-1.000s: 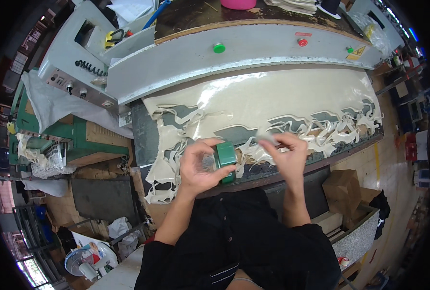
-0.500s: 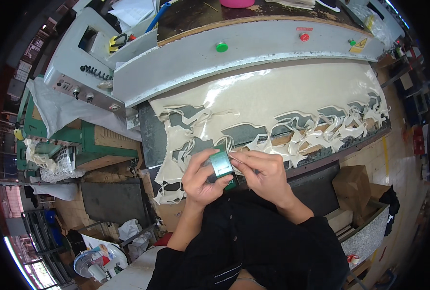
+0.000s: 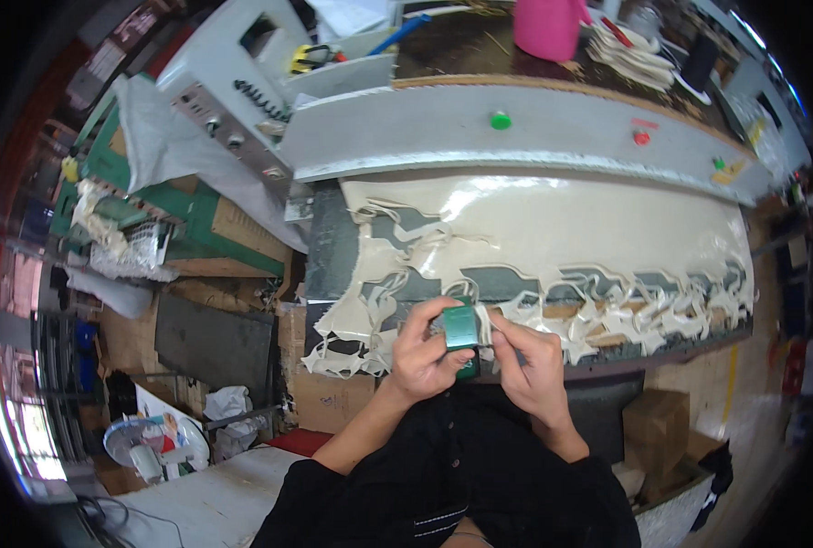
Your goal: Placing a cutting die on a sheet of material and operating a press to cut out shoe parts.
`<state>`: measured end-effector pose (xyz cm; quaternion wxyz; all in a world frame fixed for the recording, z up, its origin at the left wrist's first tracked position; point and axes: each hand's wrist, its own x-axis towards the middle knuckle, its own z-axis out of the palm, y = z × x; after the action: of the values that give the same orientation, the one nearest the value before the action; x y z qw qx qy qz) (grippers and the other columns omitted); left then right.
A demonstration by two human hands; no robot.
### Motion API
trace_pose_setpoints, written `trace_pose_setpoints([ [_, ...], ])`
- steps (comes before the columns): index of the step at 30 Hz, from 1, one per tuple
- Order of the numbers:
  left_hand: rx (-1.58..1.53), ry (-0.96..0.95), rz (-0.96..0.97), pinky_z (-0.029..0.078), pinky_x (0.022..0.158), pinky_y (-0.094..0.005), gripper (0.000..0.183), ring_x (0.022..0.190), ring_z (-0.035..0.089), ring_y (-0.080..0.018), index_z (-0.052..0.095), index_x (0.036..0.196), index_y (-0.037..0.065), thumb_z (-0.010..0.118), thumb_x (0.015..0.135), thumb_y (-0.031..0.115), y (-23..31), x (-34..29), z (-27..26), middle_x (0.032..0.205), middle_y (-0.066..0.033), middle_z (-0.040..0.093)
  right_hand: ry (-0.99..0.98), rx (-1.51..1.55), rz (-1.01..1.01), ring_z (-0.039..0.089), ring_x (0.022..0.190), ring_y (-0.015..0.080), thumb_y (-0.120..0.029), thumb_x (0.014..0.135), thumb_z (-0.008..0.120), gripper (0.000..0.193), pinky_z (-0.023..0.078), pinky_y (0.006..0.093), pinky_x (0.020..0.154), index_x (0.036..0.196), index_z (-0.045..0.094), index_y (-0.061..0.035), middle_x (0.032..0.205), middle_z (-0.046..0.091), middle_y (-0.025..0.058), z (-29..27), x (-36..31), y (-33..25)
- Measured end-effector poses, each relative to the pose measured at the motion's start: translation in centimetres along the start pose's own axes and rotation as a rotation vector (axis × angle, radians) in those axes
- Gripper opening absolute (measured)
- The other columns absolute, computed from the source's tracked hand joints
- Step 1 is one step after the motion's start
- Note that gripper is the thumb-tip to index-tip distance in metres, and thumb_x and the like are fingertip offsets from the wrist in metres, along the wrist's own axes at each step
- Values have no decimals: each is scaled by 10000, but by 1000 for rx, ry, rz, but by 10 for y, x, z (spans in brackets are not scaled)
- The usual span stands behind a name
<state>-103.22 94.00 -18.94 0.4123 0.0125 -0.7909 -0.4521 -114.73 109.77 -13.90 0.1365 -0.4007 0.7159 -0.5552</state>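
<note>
While fingers [image 3: 423,321] hold green box [image 3: 461,326], cream sheet [image 3: 571,219], grey machine [image 3: 406,132]

"Readable lettering?"

"None. A red label [image 3: 645,123], its print blurred, marks the gray panel [image 3: 562,128] at two o'clock, above a red button [image 3: 641,138]; a yellow sign [image 3: 732,172] on it, nearer three, is also illegible."

"The carton [image 3: 315,404]?"

"At seven o'clock, bearing a faint mark."

"The green box [image 3: 460,327]?"

"Pale marking, too small to read."

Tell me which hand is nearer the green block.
Left: the left hand grips the green block. The right hand is just to the block's right, holding a pale piece; contact with the block is unclear.
</note>
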Motion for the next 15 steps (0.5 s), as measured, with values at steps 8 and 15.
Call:
trace_pose_setpoints([
  [8,-98,-1,33,542,987,-441,306,1151,660,-380,746,955,-78,843,943,212,2,-4,4,1297,-261,643,44,227,-105,737,784,182,-66,962,785,339,548,297,724,1283,755,40,919,798,160,19,-14,48],
  [15,-52,75,15,548,994,-432,283,1143,668,-373,757,987,-74,848,943,190,-12,-20,9,1311,-264,640,273,552,112,491,693,18,-163,1120,636,233,388,222,625,1145,752,37,824,663,-34,59,-15,84],
])
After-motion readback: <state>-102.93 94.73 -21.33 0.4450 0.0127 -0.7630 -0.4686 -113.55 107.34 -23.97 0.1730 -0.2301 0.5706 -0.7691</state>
